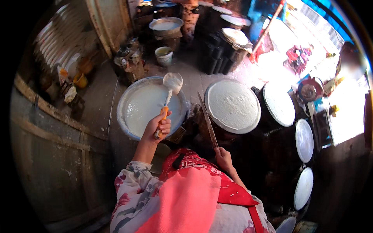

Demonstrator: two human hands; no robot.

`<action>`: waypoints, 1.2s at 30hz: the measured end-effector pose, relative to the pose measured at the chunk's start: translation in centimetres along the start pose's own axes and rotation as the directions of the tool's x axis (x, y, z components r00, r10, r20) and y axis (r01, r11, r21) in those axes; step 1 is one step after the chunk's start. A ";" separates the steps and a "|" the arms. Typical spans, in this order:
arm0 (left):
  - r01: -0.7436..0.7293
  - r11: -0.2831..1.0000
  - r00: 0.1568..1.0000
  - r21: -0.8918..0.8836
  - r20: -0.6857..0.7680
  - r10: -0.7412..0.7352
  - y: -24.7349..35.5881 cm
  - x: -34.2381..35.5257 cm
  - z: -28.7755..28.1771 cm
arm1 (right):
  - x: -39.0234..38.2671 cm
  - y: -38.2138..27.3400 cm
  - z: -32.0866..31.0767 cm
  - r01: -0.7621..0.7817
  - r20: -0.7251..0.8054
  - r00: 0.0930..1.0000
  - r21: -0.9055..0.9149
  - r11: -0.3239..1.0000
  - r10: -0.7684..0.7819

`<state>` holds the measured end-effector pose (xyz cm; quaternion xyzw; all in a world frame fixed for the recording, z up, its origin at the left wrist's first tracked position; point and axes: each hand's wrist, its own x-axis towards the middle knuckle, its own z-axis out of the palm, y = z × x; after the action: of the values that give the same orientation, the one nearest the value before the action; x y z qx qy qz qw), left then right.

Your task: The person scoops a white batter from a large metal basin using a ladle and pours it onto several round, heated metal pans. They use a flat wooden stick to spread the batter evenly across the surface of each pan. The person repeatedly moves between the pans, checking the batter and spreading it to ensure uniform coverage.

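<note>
Daylight flooded in at two o'clock, bleaching the ground [278,40]; the wall [54,167] at eight o'clock sat dim, bent by distortion.

A yellow pail [80,81] left of a white bucket [164,59].

Red, pink and white, with one orange ladle handle [165,110].
The red cloth [235,193] carries a white pattern; the sleeve [130,184] is white with pinkish and grey flowers; the towel [189,198] is plain pink; the liquid [136,110] is milky white.
</note>
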<state>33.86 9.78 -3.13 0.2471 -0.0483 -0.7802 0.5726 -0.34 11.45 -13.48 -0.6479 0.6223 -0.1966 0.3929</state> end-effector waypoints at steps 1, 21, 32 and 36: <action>0.044 0.999 0.998 -0.026 0.047 -0.043 0.0 -0.2 1.0 | -0.5 0.3 0.0 -0.019 -0.016 1.000 0.039 0.999 0.020; 0.879 0.358 0.298 0.316 0.224 -0.928 -29.4 13.9 26.1 | -18.2 16.0 -15.3 -0.059 -0.504 0.538 0.777 0.626 0.676; 0.829 -0.262 -0.337 0.495 0.068 -0.939 -60.6 12.2 39.9 | -31.1 26.9 -21.8 0.115 -0.553 -0.075 0.822 0.558 0.830; 0.799 -0.393 -0.454 0.454 0.028 -0.891 -68.2 11.2 42.9 | -34.1 28.1 -23.1 0.189 -0.495 -0.222 0.823 0.535 0.840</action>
<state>-46.83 13.74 6.16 0.0686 -0.0245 -0.9178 -0.3904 -40.86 40.42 -12.50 0.1512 0.7332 -0.6609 0.0528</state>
